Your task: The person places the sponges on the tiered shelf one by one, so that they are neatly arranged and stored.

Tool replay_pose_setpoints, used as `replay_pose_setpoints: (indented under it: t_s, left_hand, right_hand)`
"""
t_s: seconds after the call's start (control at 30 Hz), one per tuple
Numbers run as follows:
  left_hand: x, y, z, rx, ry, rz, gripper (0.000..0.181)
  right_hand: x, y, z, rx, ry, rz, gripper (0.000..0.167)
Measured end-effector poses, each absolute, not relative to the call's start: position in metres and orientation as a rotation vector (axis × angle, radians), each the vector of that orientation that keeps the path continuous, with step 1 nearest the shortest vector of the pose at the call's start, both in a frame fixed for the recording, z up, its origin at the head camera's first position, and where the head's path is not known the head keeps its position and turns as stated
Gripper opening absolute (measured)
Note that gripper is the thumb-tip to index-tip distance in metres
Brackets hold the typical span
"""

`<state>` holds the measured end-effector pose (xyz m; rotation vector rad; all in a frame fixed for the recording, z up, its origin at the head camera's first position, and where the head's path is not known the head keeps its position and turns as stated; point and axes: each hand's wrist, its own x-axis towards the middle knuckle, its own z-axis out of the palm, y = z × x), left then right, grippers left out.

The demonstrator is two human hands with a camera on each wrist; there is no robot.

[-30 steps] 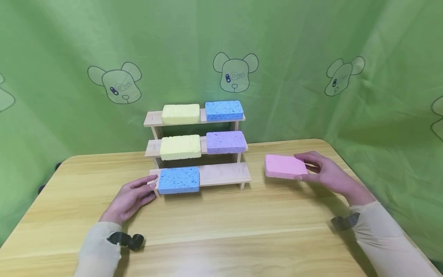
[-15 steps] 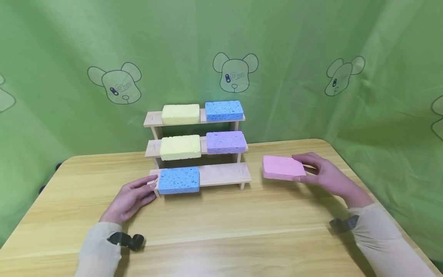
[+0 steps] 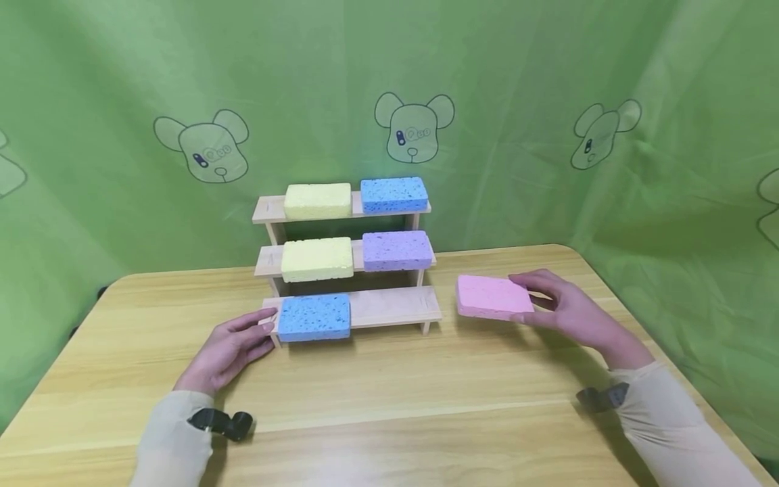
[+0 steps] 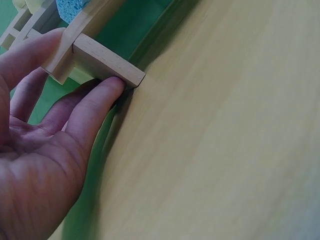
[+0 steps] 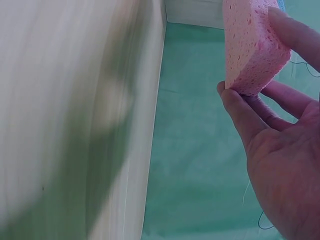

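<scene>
In the head view, a three-tier wooden rack [image 3: 395, 308] bears several sponges. My left hand [image 3: 234, 348] holds the left end of its lowest shelf; in the left wrist view its digits touch the shelf end and the leg [image 4: 107, 60]. Beside that hand lies a blue sponge [image 3: 314, 316]. To the right of the rack, my right hand [image 3: 562, 308] grips a pink sponge [image 3: 491, 296] by its right end, thumb and fingers on opposite sides. The sponge is held above the table. Part of it is cut off in the right wrist view [image 5: 250, 45].
Two yellow sponges [image 3: 317, 259] lie on the left of the upper two shelves. A purple sponge [image 3: 397, 250] and another blue sponge [image 3: 394, 195] sit on their right. Behind the wooden table [image 3: 389, 406] hangs a green curtain [image 3: 499, 88], which also stands at the right.
My right hand has moved slightly left with the pink sponge, bringing it nearer the rack. The left hand and the rack have stayed where they were.
</scene>
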<state>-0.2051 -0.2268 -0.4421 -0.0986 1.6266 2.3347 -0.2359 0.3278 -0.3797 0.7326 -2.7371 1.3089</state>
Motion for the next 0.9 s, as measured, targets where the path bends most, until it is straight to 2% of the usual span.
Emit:
replay_pose_setpoints:
  t_s: [0.9]
  left_hand:
    - [-0.204,-0.226,-0.442,-0.079,1.628,2.333,0.029]
  right_hand:
    - [-0.233,0.312,-0.383,0.845,-2.651,1.451,0.063]
